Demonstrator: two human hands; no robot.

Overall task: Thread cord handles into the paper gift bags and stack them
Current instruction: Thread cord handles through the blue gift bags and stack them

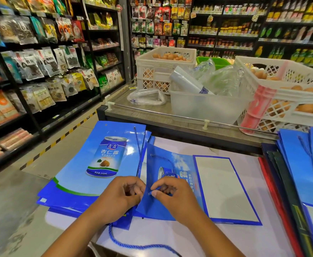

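A: How far along?

B: Mid-thread. Right hand pinches blue cord at near-centre bag; left hand seems clamped on its edge. Finished-looking stack left, more bags far right.

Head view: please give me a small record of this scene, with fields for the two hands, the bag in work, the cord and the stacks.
left hand: holds the edge of the bag in work
right hand: pinches the cord end at the bag's edge
bag in work: blue, lying flat on the table
blue cord: loose length trailing toward the person
left stack: flat blue bags, can picture on top
right stack: flat bags, overlapping
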